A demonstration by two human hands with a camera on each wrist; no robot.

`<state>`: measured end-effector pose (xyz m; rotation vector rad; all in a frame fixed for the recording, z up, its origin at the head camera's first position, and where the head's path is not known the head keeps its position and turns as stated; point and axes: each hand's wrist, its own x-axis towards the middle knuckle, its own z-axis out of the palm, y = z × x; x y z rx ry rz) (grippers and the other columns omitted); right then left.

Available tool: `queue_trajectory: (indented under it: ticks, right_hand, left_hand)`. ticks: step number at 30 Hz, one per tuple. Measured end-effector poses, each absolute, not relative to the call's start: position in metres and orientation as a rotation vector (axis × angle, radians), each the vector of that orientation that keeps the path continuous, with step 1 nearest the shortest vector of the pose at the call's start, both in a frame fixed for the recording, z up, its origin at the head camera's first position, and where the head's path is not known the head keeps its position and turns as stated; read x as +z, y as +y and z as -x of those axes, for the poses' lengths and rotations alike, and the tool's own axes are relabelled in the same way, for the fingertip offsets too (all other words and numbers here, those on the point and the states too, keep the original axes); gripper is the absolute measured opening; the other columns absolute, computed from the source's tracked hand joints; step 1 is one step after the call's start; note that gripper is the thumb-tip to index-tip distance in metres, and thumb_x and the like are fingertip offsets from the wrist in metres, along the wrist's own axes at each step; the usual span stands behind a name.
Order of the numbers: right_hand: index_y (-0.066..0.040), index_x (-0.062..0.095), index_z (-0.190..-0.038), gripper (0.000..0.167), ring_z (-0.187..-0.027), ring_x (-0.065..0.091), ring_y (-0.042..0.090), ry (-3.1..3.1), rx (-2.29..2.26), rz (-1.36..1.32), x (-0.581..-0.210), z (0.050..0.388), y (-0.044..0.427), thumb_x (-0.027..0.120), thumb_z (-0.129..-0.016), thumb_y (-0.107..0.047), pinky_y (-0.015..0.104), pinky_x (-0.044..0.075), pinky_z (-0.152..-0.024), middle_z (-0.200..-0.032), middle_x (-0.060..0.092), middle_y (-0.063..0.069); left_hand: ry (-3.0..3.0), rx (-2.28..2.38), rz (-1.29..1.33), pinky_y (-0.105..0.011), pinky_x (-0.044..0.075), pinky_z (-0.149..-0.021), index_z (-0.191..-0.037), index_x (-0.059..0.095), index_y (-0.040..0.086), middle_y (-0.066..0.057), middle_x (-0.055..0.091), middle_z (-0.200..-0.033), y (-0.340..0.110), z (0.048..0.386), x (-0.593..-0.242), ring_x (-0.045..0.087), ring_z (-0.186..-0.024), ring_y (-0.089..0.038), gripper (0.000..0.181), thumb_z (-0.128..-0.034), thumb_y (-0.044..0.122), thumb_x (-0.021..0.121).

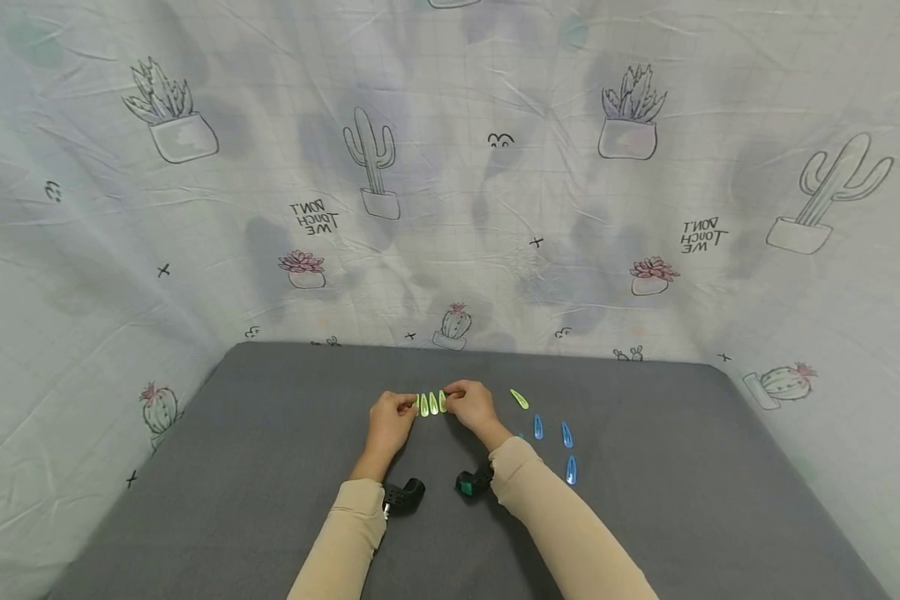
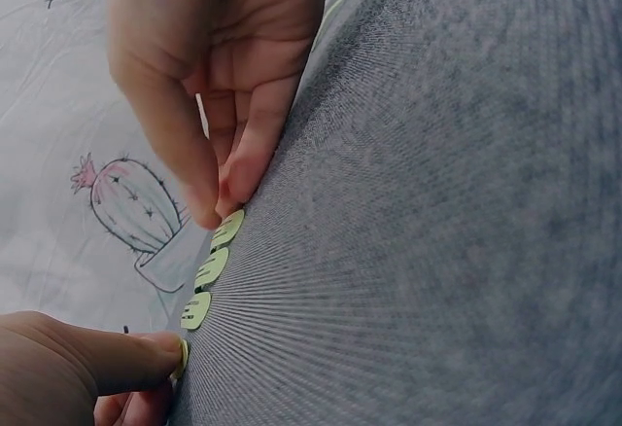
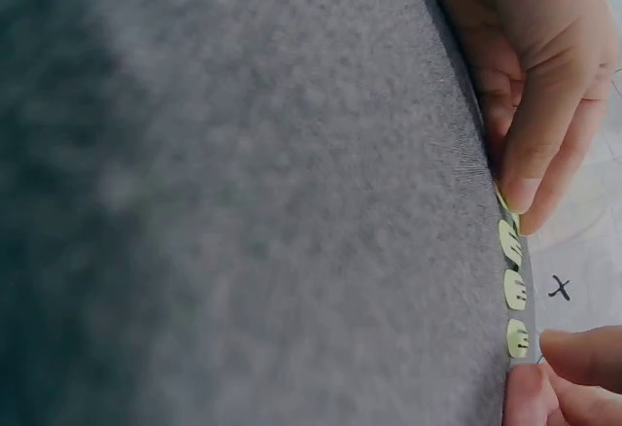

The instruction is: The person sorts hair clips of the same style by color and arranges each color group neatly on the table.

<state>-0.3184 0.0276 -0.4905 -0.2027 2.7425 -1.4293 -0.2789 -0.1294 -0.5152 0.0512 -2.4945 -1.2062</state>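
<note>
Several light-green snap hair clips (image 1: 433, 403) lie side by side in a short row on the grey table. My left hand (image 1: 390, 423) pinches the leftmost green hair clip (image 2: 182, 356) between thumb and fingers, covering most of it. At the other end of the row, my right hand (image 1: 471, 403) has thumb and fingertips brought together on the end of the rightmost green hair clip (image 3: 518, 338). Between the hands, two more green clips lie untouched, with small gaps between them.
Right of my right hand lies a separate green clip (image 1: 520, 399). Nearer are several blue snap clips (image 1: 537, 427), one partly hidden by the right forearm. The grey tabletop (image 1: 270, 467) ends at a printed cloth backdrop (image 1: 450, 208). Black wrist cameras (image 1: 405, 496) sit below both hands.
</note>
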Motion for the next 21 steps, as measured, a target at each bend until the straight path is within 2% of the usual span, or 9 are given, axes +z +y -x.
queue_trajectory:
  ticks: [8,21]
  right_hand:
    - [0.0,0.067,-0.11,0.027,-0.08,0.065,0.021,2.662,-1.514,0.263,-0.486,0.313,0.049,0.069,-0.083,-0.006,0.03,0.054,-0.065,-0.093,0.069,0.012]
    - [-0.002,0.062,-0.121,0.037,-0.101,0.065,0.027,2.646,-1.587,0.34,-0.479,0.311,0.096,0.068,-0.086,-0.01,0.036,0.054,-0.08,-0.11,0.067,0.012]
  left_hand:
    - [-2.499,-1.231,-0.045,-0.035,0.049,-0.07,-0.1,0.073,0.0,-0.011,0.06,-0.086,-0.13,0.278,-0.516,0.058,-0.077,-0.021,0.018,-0.0824,0.004,0.069]
    - [-2.495,-1.216,-0.05,-0.034,0.048,-0.067,-0.098,0.073,-0.001,-0.01,0.059,-0.084,-0.129,0.28,-0.516,0.056,-0.075,-0.02,0.018,-0.0811,0.003,0.07]
